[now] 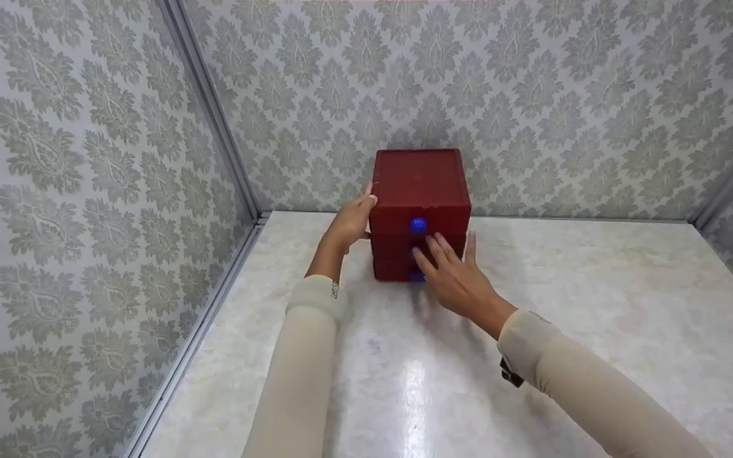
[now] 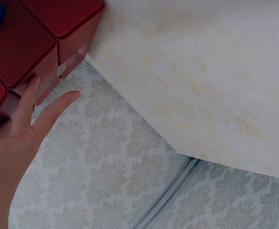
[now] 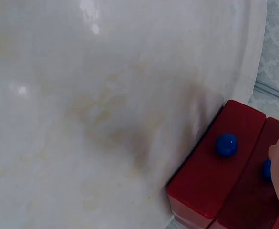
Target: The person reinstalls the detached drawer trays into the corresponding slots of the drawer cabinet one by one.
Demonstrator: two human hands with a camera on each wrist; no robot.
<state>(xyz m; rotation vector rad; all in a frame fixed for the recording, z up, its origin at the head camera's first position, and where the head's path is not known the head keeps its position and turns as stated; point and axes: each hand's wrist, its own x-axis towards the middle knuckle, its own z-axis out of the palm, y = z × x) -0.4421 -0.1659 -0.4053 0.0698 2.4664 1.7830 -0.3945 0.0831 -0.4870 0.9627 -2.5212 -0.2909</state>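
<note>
A small red drawer cabinet [image 1: 418, 178] with three stacked drawers and round blue knobs stands near the back wall. The top blue knob [image 1: 418, 224] is in full sight, while my right hand partly hides the lower ones. Along the cabinet's left side lies my left hand [image 1: 349, 224], fingers extended against it. In the left wrist view, the left hand's fingers [image 2: 25, 107] touch the cabinet's side. My right hand [image 1: 459, 280] has its fingers stretched over the middle drawer's front, beside its knob. The right wrist view shows the bottom drawer's blue knob [image 3: 226, 145] uncovered.
A pale marbled table [image 1: 570, 331] carries the cabinet. Patterned walls [image 1: 430, 70] rise behind and to the left, with a grey metal strip [image 1: 210, 114] at the left corner. A dark strap piece [image 1: 511, 373] hangs at the right wrist.
</note>
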